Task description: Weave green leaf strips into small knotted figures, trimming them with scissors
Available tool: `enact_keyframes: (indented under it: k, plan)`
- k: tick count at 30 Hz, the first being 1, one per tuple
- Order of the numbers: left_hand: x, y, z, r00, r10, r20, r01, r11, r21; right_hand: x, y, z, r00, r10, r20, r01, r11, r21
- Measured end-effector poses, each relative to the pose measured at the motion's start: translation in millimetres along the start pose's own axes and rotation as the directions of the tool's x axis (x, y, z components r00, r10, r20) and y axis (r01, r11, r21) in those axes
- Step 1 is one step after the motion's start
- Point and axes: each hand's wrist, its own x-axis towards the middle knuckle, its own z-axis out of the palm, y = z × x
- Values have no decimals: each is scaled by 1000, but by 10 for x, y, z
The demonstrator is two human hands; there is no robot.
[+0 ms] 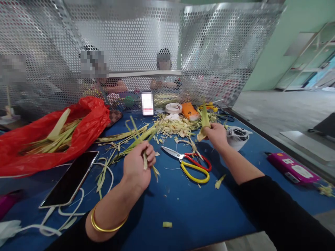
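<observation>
My left hand [138,164] is closed around several thin green corn husk strips [136,130], whose ends stick out above and below the fingers. On the right, my right hand [216,134] pinches a wider piece of corn husk [205,120], pale at its lower end and green toward the top. Scissors [180,156] with one red and one yellow handle lie partly spread on the blue table [167,202] between my hands. A heap of husk scraps [174,125] lies beyond them. More long husk strips [125,139] are spread behind my left hand.
A red plastic bag [89,115] holding husks and a tablet-like device [70,179] with white cables are at left. Tape [173,108], an orange packet [190,111], a white roll [237,136] and a purple package [291,167] are around. Perforated metal panels [131,38] separate other people.
</observation>
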Motion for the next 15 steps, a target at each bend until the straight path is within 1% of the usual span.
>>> enact_keyframes:
  k: [2, 3, 4, 5, 6, 7, 8, 10, 11, 12, 13, 15]
  plan:
    - [65, 57, -20, 988, 113, -106, -114, 993, -2, -51, -52, 31, 999, 28, 44, -31, 998, 60]
    - [95, 69, -27, 978, 154, -142, -152, 988, 21, -99, -95, 53, 996, 40, 77, -47, 994, 94]
    - [117, 64, -32, 974, 162, -159, -156, 986, 52, -163, -149, 76, 992, 51, 118, -66, 990, 128]
    - [128, 42, -33, 978, 143, -154, -131, 988, 83, -244, -210, 101, 984, 57, 167, -83, 984, 159]
    - [128, 5, -30, 988, 91, -125, -77, 990, 116, -342, -276, 126, 973, 61, 224, -103, 978, 183]
    - [116, -45, -25, 997, 22, -75, -10, 988, 155, -452, -343, 151, 954, 62, 293, -126, 971, 203]
    - [95, -101, -16, 999, -43, -20, 46, 980, 192, -571, -406, 176, 929, 63, 364, -149, 965, 214]
    - [36, -210, 3, 995, -83, 62, 65, 964, 257, -810, -507, 228, 873, 63, 484, -196, 953, 229]
    - [7, -255, 11, 990, -105, 91, 74, 952, 296, -917, -539, 256, 833, 60, 550, -238, 936, 259]
    - [-17, -291, 17, 986, -127, 105, 86, 942, 324, -1007, -556, 284, 810, 47, 585, -248, 931, 268]
    - [-32, -317, 20, 985, -137, 106, 93, 933, 348, -1079, -562, 312, 806, 23, 591, -225, 936, 269]
    - [-36, -349, 14, 989, -129, 72, 92, 920, 380, -1166, -546, 360, 817, -22, 576, -160, 951, 263]
